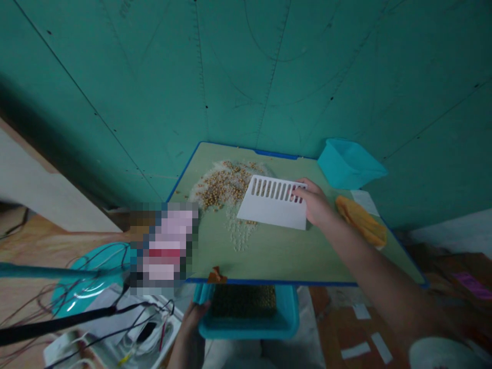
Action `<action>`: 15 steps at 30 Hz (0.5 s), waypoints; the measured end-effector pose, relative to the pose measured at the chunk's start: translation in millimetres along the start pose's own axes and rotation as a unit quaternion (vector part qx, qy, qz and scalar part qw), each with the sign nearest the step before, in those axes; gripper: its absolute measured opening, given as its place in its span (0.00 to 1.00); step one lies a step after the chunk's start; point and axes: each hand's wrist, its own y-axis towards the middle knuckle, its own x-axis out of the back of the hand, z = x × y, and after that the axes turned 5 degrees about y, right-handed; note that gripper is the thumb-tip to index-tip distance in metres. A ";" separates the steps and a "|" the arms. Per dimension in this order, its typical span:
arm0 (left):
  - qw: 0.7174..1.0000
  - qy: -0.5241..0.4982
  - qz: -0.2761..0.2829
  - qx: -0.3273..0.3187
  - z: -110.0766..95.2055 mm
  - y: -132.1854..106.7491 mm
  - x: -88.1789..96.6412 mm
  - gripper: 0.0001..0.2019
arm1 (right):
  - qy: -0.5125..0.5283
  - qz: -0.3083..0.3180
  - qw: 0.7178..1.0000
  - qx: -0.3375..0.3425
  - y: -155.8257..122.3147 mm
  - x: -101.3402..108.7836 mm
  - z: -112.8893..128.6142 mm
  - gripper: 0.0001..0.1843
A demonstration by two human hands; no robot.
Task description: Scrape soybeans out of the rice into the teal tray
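My right hand (315,201) grips the right end of a white plastic scraper (271,211) with a row of slots along its upper part. The scraper leans over the green tabletop (277,256), beside a spread pile of tan round beans (215,188) mixed with white grains (239,233). Some of the pile is hidden behind it. Below the table's near edge, my left hand (195,313) holds the left side of a teal basin (294,325). Small dark greenish beans (246,302) lie in the basin, partly covered by the table edge.
A teal bin (348,164) stands at the table's back right, near a folded yellow cloth (361,221). Brown tape (218,275) sits on the near edge. A blurred-out object (169,241) is at the left edge. Cables and a white box (130,333) lie lower left. A green wall (246,77) rises behind.
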 end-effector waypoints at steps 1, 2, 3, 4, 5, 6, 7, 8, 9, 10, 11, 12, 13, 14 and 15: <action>1.000 0.002 -0.002 -0.003 -0.7 -0.4 -1.2 0.09 | -0.001 0.005 1.000 -0.004 -0.3 -1.5 0.2 0.13; 1.000 0.004 -0.004 -0.004 -1.7 -1.2 -2.8 0.09 | -0.002 0.010 1.000 -0.008 -0.7 -2.9 0.4 0.13; 1.000 0.006 -0.004 -0.002 -2.8 -2.4 -4.6 0.10 | -0.002 0.014 1.000 -0.011 -1.2 -4.3 0.7 0.13; 1.000 0.009 -0.002 -0.002 -4.0 -4.0 -6.5 0.11 | -0.001 0.018 1.000 -0.013 -1.5 -5.6 0.9 0.13; 1.000 0.011 -0.001 -0.002 -5.1 -5.5 -8.3 0.13 | 0.001 0.021 1.000 -0.016 -1.6 -6.8 1.1 0.12; 1.000 0.015 0.000 -0.004 -5.8 -6.6 -9.7 0.14 | 0.002 0.024 1.000 -0.019 -1.6 -8.1 1.2 0.12; 1.000 0.020 -0.002 -0.005 -5.8 -6.6 -10.3 0.15 | 0.002 0.026 0.999 -0.022 -1.5 -9.3 1.1 0.12; 1.000 0.026 -0.007 -0.002 -5.0 -5.0 -9.8 0.16 | 0.002 0.029 0.999 -0.025 -1.3 -10.6 0.9 0.12; 0.999 0.029 -0.012 0.004 -3.2 -1.3 -7.9 0.17 | 0.001 0.033 0.999 -0.029 -1.1 -11.9 0.6 0.12; 0.999 0.032 -0.021 0.012 -0.5 4.5 -4.5 0.18 | 0.000 0.036 0.999 -0.032 -1.0 -13.2 0.3 0.11; 0.999 0.032 -0.033 0.020 2.9 12.3 0.3 0.18 | 0.000 0.038 0.999 -0.035 -0.9 -14.3 0.0 0.11; 0.999 0.026 -0.042 0.021 6.7 21.6 6.1 0.16 | 0.000 0.040 0.998 -0.038 -0.8 -15.2 -0.4 0.11; 0.997 0.029 -0.061 0.035 10.4 31.5 12.3 0.17 | 0.002 0.041 0.998 -0.040 -0.6 -16.0 -0.6 0.11; 0.997 0.024 -0.069 0.035 13.8 41.3 18.4 0.18 | 0.003 0.041 0.998 -0.042 -0.4 -16.5 -0.8 0.11; 0.998 0.018 -0.050 0.014 16.4 50.0 23.7 0.18 | 0.006 0.040 0.998 -0.043 -0.2 -16.9 -1.0 0.11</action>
